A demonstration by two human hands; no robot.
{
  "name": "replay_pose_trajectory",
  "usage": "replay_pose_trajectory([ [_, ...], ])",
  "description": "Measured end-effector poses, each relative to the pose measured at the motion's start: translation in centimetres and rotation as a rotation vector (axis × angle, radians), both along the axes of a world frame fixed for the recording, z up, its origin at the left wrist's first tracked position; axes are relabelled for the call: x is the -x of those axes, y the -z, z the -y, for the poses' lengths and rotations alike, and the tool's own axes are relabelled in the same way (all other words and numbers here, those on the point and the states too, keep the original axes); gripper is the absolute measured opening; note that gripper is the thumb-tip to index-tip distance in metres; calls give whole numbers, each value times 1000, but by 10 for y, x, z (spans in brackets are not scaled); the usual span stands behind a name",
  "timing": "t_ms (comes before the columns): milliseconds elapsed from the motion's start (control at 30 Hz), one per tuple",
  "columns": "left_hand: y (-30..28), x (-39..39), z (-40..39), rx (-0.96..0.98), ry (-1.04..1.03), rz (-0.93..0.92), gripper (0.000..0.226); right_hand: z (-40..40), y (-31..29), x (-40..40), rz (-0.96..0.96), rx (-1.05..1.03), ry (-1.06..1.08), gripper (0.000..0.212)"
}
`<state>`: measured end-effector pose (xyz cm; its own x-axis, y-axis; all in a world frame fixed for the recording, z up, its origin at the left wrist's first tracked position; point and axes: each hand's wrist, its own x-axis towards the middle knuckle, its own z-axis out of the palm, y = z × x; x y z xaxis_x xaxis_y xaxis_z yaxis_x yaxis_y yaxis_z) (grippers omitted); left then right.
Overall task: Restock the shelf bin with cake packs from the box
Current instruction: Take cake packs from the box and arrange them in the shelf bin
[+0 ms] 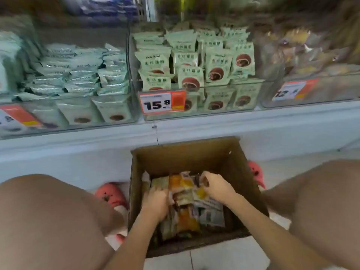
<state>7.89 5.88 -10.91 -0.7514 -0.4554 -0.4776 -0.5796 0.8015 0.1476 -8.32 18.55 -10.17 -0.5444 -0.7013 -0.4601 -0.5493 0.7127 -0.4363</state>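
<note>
Cardboard box [192, 152] sits on tiled floor [229, 258] below shelf [253, 121].

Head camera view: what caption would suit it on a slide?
Both hands, left and right, gather cake packs inside the cardboard box.

Orange price tag [163, 102] reading 15.8 on a clear bin front, second orange tag [296, 89] to its right, third tag [18, 116] at far left, pink shoes [112, 193] on pale tiled floor [218, 260], white shelf ledge [253, 121].
</note>
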Motion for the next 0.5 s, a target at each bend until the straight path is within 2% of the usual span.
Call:
replay_pose_trajectory([
  [100,32,-24,-4,-126,-91,138,38,-7,43,-2,135,-270,-66,34],
  [167,45,-29,-5,-177,-124,138,42,-9,65,-2,100,-372,-103,47],
  [267,53,-32,-10,-224,-128,100,40,-12,91,-1,15,-416,-18,72],
  [367,58,-37,-16,-243,-110,103,40,-11,112,6,25,-470,59,90],
  [500,65,-38,-18,-303,-168,106,39,-7,136,13,59,-503,-5,109],
])
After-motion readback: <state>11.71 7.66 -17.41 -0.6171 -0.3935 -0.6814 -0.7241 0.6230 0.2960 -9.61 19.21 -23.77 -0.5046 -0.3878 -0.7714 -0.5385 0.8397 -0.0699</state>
